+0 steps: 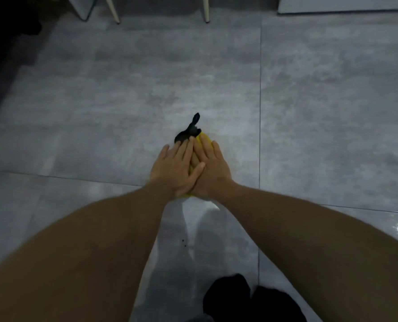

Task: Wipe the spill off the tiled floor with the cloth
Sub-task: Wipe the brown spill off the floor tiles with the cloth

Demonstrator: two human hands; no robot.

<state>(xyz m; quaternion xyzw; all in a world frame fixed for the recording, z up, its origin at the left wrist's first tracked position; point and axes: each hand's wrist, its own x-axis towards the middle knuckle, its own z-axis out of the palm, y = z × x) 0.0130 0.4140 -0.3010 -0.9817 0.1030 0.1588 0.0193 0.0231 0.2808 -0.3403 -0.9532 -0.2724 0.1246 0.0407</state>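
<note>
A yellow cloth (pixel 205 137) lies on the grey tiled floor (pixel 100 108), almost wholly hidden under my two hands. My left hand (pixel 173 169) and my right hand (pixel 213 169) press flat on it side by side, fingers stretched forward, the left thumb over the right hand. A black spill (pixel 188 133) shows just beyond my fingertips, with a thin tail pointing away from me. A wet, shiny streak (pixel 193 226) runs on the floor from the cloth back toward me, with a few tiny dark specks (pixel 183 242) in it.
Two pale furniture legs (pixel 114 10) (pixel 206 9) stand at the far edge. A white panel (pixel 339 4) sits at the far right. A dark shape (pixel 12 24) fills the far left. Dark clothing (pixel 251 298) shows at the bottom. Tile joints (pixel 260 101) cross the floor.
</note>
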